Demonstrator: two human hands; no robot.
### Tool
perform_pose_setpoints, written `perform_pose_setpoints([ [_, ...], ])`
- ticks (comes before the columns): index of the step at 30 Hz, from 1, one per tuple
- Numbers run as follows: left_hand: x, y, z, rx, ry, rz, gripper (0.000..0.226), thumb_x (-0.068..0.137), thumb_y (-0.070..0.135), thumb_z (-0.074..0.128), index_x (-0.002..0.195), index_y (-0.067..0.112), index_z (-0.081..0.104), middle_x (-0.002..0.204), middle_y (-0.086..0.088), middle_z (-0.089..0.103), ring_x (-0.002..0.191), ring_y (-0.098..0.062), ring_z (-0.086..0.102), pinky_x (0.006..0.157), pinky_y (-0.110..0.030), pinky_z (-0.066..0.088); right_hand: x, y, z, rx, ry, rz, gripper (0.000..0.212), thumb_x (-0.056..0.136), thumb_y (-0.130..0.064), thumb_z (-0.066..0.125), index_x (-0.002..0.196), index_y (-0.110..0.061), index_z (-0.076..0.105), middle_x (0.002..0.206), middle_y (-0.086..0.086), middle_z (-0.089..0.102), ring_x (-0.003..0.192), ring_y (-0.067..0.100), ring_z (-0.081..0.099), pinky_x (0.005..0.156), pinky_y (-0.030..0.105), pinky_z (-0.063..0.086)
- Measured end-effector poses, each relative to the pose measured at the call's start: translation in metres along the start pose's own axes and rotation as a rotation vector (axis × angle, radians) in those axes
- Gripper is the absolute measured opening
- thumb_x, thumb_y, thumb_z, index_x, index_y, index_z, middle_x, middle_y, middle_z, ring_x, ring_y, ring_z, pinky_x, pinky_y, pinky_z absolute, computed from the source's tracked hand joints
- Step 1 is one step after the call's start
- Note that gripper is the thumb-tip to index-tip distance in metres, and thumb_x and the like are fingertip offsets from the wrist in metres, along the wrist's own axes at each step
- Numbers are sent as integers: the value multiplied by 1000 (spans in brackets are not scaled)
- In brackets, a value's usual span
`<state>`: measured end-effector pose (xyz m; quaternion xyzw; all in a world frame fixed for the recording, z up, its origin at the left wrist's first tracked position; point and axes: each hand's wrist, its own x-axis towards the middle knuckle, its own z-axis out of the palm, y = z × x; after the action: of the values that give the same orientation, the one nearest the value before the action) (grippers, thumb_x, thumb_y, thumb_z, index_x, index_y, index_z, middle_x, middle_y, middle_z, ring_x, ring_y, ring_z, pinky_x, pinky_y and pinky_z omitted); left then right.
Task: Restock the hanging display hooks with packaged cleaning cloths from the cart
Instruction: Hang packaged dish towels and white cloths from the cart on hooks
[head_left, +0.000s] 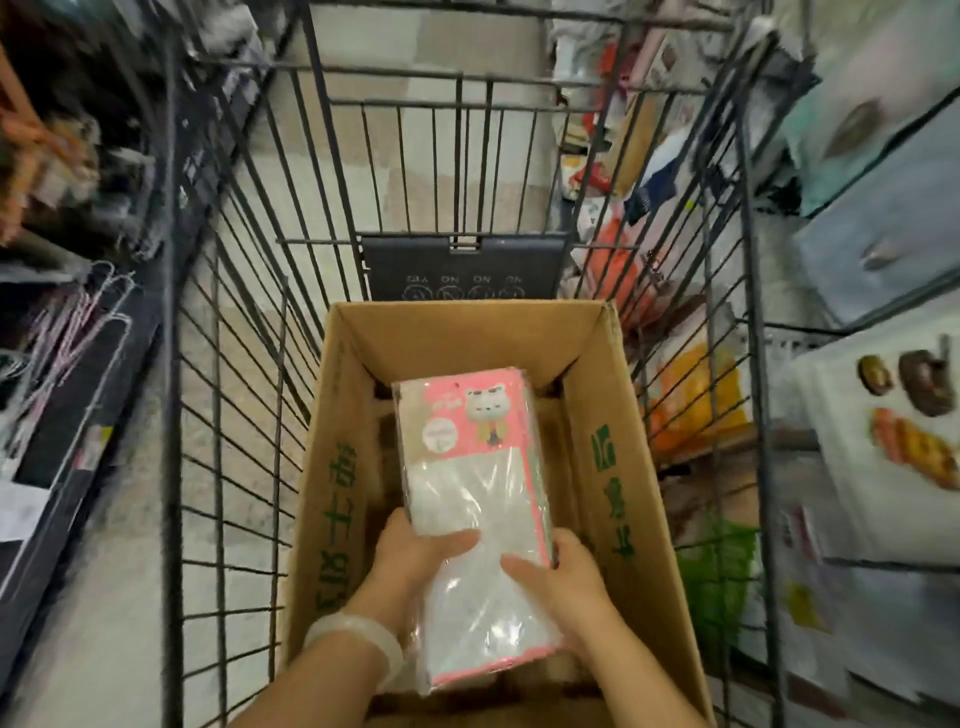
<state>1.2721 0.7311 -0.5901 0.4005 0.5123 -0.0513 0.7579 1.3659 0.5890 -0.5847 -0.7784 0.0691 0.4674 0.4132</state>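
A stack of packaged cleaning cloths (470, 457) in clear plastic with a pink header card and a cartoon animal lies inside an open cardboard box (618, 415) in the wire cart (244, 291). My left hand (415, 551) grips the stack's left edge, thumb on top. On the right edge my right hand (558, 577) holds the stack, thumb across the plastic and fingers curled round the side. A white bangle sits on my left wrist.
Empty wire display hooks (88, 317) stick out from a dark shelf at the left. Shelves of packaged goods (878, 415) line the right side. A narrow tiled aisle floor (410, 150) runs ahead beyond the cart's front wall.
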Motion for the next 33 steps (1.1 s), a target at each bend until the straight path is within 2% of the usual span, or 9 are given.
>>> perform_pose_setpoints([
  [3, -36, 31, 1, -47, -188, 140, 40, 76, 8, 72, 114, 11, 62, 101, -13, 74, 88, -31, 72, 63, -33, 59, -47, -16, -11, 36, 37, -130, 34, 76, -12, 76, 101, -12, 54, 95, 7, 66, 81, 18, 66, 62, 26, 56],
  [7, -98, 73, 6, -44, -330, 290, 52, 67, 13, 75, 117, 13, 62, 106, -14, 73, 94, -32, 71, 69, -35, 58, -125, -43, -17, 63, 183, -358, 31, 74, -3, 75, 94, -12, 52, 98, 13, 66, 84, 23, 64, 71, 34, 54],
  [10, -159, 97, 11, 37, -437, 423, 59, 63, 17, 82, 118, 12, 63, 108, -15, 72, 96, -34, 70, 72, -38, 58, -195, -56, -22, 125, 250, -504, 33, 75, -2, 74, 94, -17, 52, 96, 8, 66, 76, 9, 63, 61, 19, 52],
  [14, -246, 117, 19, 50, -554, 577, 53, 60, 15, 80, 111, 19, 64, 102, -12, 74, 91, -34, 71, 74, -45, 57, -292, -67, -44, 108, 341, -660, 44, 71, -18, 80, 102, -22, 49, 96, -10, 61, 70, -10, 60, 55, 6, 46],
  [19, -352, 108, 42, 159, -776, 682, 58, 62, 13, 76, 117, 13, 60, 106, -14, 73, 95, -34, 70, 76, -43, 58, -408, -63, -66, 327, 564, -841, 87, 50, -55, 74, 126, -34, 38, 116, -13, 52, 105, 2, 54, 81, 21, 49],
  [23, -413, 67, 70, 276, -896, 717, 64, 59, 7, 83, 118, 9, 58, 108, -17, 72, 95, -37, 69, 79, -48, 57, -470, -24, -70, 542, 882, -919, 58, 63, -32, 84, 105, -36, 44, 112, -2, 57, 99, 9, 60, 82, 27, 52],
  [26, -450, 32, 95, 337, -956, 737, 68, 55, 13, 82, 117, 5, 58, 107, -17, 72, 98, -37, 69, 90, -55, 52, -505, 13, -79, 669, 1139, -870, 59, 64, -19, 85, 105, -22, 44, 109, 5, 57, 99, 17, 59, 88, 33, 50],
  [30, -485, -14, 131, 408, -1035, 776, 65, 50, 13, 88, 109, 6, 63, 97, -11, 75, 90, -27, 72, 75, -38, 58, -549, 62, -99, 752, 1279, -882, 52, 65, -9, 84, 91, -23, 42, 90, 0, 57, 69, -8, 59, 60, 5, 42],
  [33, -504, -48, 157, 399, -1038, 746, 51, 61, -4, 82, 107, 1, 62, 96, -16, 75, 84, -27, 72, 71, -35, 59, -577, 93, -115, 712, 1338, -864, 47, 66, -8, 83, 88, -21, 42, 81, -1, 55, 59, -13, 54, 56, 5, 41],
])
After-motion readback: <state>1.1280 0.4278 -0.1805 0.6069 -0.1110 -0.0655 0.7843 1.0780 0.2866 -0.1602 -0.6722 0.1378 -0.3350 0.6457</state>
